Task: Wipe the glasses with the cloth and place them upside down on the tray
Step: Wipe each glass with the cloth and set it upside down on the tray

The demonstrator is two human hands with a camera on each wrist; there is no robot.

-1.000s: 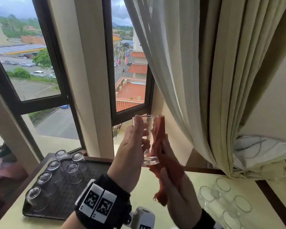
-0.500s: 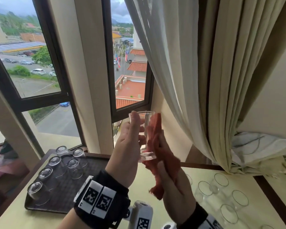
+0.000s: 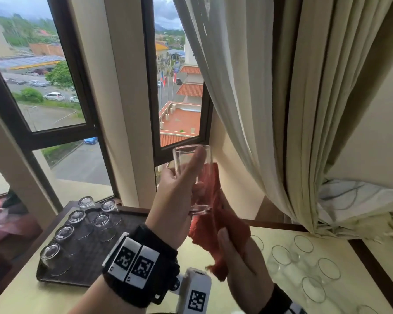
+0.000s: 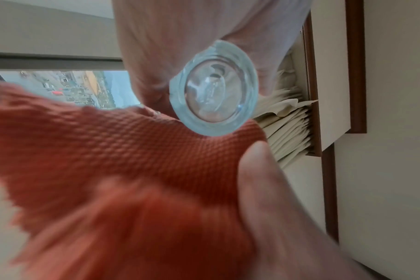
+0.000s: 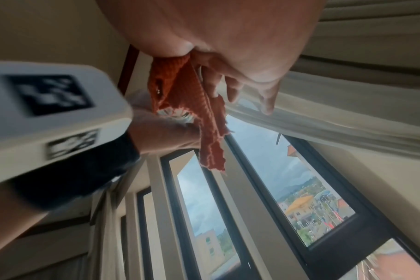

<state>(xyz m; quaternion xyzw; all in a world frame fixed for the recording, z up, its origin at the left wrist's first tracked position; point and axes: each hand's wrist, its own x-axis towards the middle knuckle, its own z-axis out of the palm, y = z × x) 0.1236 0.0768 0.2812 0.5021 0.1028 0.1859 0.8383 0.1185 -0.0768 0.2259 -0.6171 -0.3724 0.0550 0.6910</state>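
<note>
My left hand (image 3: 177, 196) fingers wrapped round clear drinking glass (image 3: 192, 175), raised higher than before; right hand (image 3: 241, 264) pinching orange waffle-weave cloth (image 3: 216, 225) against it, mid-wipe, dark tray (image 3: 89, 252) next.

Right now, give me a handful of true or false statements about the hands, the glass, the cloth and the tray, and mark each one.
1. The left hand holds a glass upright in the air. True.
2. The cloth is blue. False: it is orange-red.
3. The right hand holds the cloth against the glass. True.
4. The tray carries glasses standing mouth up. False: its glasses stand upside down.
5. More glasses stand mouth up on the table at the right. True.
</note>
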